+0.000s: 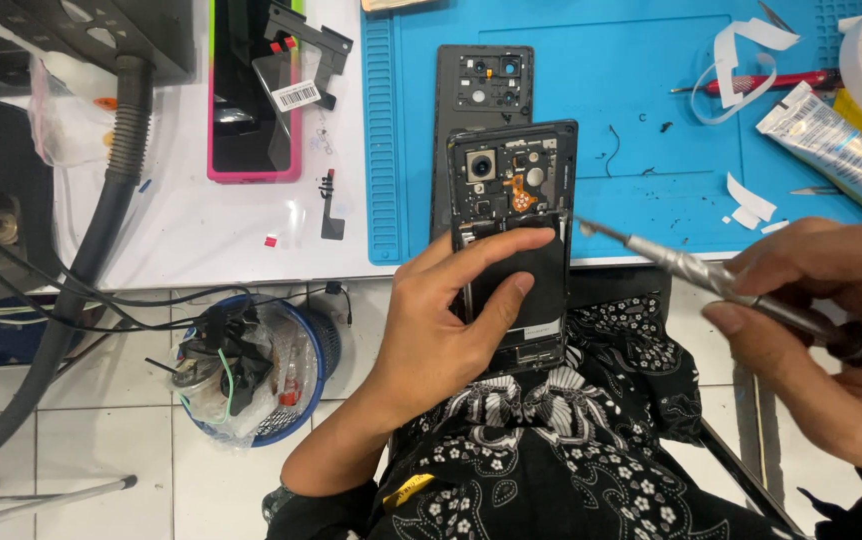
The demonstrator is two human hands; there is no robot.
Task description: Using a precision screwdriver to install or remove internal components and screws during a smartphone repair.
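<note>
**A:** Where's your left hand (451, 310) right now?

**B:** Your left hand is wrapped around the opened phone (513, 240), thumb and fingers clamped across its dark lower half. You hold the phone upright over your lap, at the front edge of the tabletop (221, 230), with its camera and circuit boards showing at the top.

**A:** And the right?

**B:** Your right hand (831, 330) is pinched shut on a metal screwdriver (711, 275). Its shaft slants up and left, and the tip sits right at the phone's right edge, just below the board area. Whether it actually touches the frame, you can't tell from here.

**A:** What's behind the phone?

**B:** The black back cover (483, 90) lies flat on the blue work mat (631, 120), partly hidden by the phone you hold. To the right on the mat lie a silver tube (831, 150), a red-handled tool (771, 82) and white tape scraps (751, 205). Left of the mat, a pink-edged phone (251, 110) rests on the white tabletop. Below it, on the floor, stands a blue waste basket (321, 350).
</note>
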